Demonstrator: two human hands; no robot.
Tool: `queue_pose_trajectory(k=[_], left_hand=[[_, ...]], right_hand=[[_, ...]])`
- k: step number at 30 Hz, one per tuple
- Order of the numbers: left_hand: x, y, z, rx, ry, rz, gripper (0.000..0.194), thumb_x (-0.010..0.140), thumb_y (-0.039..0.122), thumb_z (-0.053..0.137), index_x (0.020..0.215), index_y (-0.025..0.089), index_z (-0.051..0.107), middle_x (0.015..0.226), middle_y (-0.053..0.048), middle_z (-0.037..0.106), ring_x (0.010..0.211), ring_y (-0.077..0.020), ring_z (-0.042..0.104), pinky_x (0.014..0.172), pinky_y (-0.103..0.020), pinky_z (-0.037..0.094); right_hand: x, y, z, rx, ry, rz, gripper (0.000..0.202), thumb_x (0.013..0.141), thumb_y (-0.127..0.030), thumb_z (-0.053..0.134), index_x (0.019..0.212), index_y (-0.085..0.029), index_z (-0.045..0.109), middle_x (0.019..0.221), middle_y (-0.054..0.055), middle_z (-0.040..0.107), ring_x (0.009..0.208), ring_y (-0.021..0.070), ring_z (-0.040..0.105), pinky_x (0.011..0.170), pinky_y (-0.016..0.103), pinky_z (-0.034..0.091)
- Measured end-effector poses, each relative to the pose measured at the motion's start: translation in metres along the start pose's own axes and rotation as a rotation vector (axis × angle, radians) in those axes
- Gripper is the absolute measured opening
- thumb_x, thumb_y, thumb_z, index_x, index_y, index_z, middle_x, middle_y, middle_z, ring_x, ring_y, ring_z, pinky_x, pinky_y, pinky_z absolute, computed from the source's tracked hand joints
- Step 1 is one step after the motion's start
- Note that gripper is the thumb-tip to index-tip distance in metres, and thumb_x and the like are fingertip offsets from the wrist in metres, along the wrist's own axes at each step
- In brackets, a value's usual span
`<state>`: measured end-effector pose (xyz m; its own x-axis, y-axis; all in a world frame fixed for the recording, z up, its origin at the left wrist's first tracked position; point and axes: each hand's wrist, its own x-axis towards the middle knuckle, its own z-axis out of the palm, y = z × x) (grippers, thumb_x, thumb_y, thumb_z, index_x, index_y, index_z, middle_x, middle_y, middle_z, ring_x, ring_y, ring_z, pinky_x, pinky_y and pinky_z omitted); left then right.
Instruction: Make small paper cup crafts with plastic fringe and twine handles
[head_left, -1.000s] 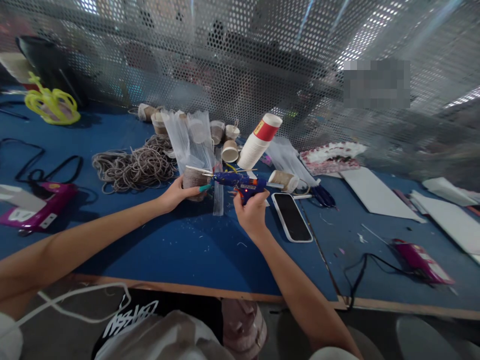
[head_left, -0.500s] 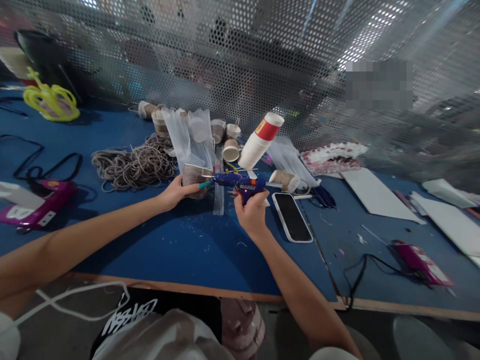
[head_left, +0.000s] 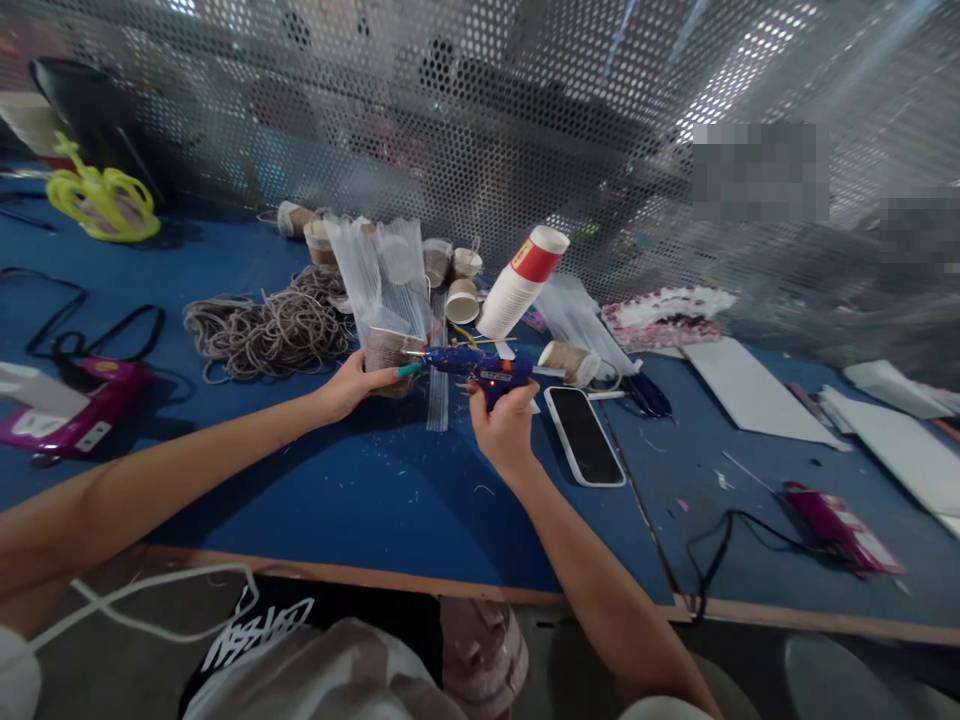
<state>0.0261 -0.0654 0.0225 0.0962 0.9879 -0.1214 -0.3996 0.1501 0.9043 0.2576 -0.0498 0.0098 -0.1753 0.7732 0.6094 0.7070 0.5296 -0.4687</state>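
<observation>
Pinching the round, grey, cord-wrapped cup in the left fingers, mid-frame, and curling the right fingers round the blue plastic glue gun, aimed lengthwise leftward at the cup.

- Cup: in left grip.
- Glue gun: in right grip.
- Cord bundle: on tabletop, left of left grip.
- Phone: right of right grip.
- Cup stack: behind right grip.

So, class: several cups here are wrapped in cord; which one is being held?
The grey cord-wrapped cup in the left hand, with the metal nozzle of the blue plastic glue gun near its rim; neither hand touches the other wrapped cups.
</observation>
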Motion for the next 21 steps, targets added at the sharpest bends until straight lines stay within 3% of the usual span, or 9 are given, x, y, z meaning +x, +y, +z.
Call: queue_pose_trajectory(k=[7, 14, 21], left_hand=[[0.0003, -0.0008, 0.0006, 0.005, 0.014, 0.007, 0.058, 0.052, 0.031, 0.088, 0.101, 0.011, 0.063, 0.086, -0.007, 0.072, 0.074, -0.0195, 0.069, 0.076, -0.036, 0.058], [-0.001, -0.0007, 0.0027, 0.023, -0.004, 0.018, 0.061, 0.05, 0.033, 0.089, 0.101, 0.01, 0.064, 0.087, -0.007, 0.072, 0.072, -0.0178, 0.069, 0.076, -0.033, 0.057], [-0.0015, 0.0018, 0.0013, -0.004, -0.022, -0.033, 0.059, 0.053, 0.033, 0.088, 0.101, 0.011, 0.061, 0.085, -0.006, 0.072, 0.069, -0.019, 0.07, 0.074, -0.036, 0.06]], right_hand=[[0.0007, 0.0008, -0.0005, -0.013, 0.034, 0.009, 0.041, 0.088, -0.039, 0.049, 0.115, -0.015, 0.029, 0.076, 0.013, 0.067, 0.063, 0.0318, 0.07, 0.058, 0.047, 0.057], [0.0012, -0.0035, 0.0003, 0.051, -0.008, 0.07, 0.041, 0.087, -0.036, 0.05, 0.116, -0.013, 0.031, 0.085, 0.018, 0.068, 0.074, 0.0332, 0.072, 0.062, 0.046, 0.057], [0.0038, -0.0087, -0.0011, 0.031, 0.093, 0.057, 0.039, 0.082, -0.038, 0.053, 0.106, -0.021, 0.028, 0.077, 0.009, 0.064, 0.064, 0.0284, 0.068, 0.056, 0.043, 0.056]])
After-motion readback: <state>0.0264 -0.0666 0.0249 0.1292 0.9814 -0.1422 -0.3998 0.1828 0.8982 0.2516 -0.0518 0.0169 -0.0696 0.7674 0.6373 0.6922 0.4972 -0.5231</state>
